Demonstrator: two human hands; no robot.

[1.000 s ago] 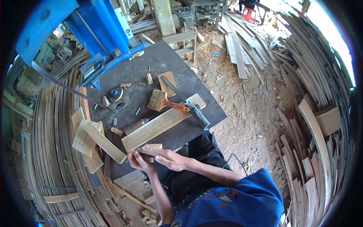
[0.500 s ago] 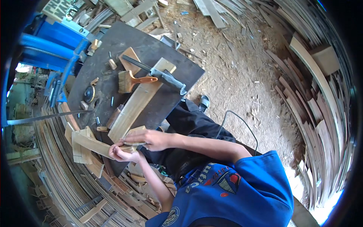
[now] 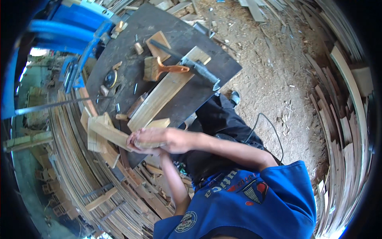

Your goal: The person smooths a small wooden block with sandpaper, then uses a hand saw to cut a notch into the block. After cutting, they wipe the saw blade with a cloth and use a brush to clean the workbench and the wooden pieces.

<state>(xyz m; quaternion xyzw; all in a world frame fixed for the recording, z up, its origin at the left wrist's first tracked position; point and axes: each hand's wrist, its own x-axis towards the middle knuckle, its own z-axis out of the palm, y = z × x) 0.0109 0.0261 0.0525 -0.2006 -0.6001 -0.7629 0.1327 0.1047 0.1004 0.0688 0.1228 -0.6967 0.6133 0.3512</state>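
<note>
In the head view, the person's two hands meet left of the frame's centre, below the dark tabletop [image 3: 131, 36]. The right hand [image 3: 181, 140] reaches in from the right, its fingers pressed together and wrapped over a small wooden piece [image 3: 151, 143], which sits between the two hands. The left hand [image 3: 145, 149] lies beneath it; with the blur and the overlap, one cannot tell how its fingers grip.

Just above the hands shows a pale block [image 3: 159, 123], and to their left a curved wooden piece [image 3: 107, 133] slants down toward them. A long board [image 3: 159, 99] runs up and rightward across the tabletop, with the orange handle of a wide brush [image 3: 151, 69] over it and a grey metal tool [image 3: 201, 71] across its upper end. Near the top of the tabletop is a flat wooden offcut [image 3: 159, 40]; left of centre, a round dark disc [image 3: 110, 79].

A blue machine [image 3: 63, 32] fills the upper left of the frame, and stacked wooden strips [image 3: 350, 155] line the right edge.
</note>
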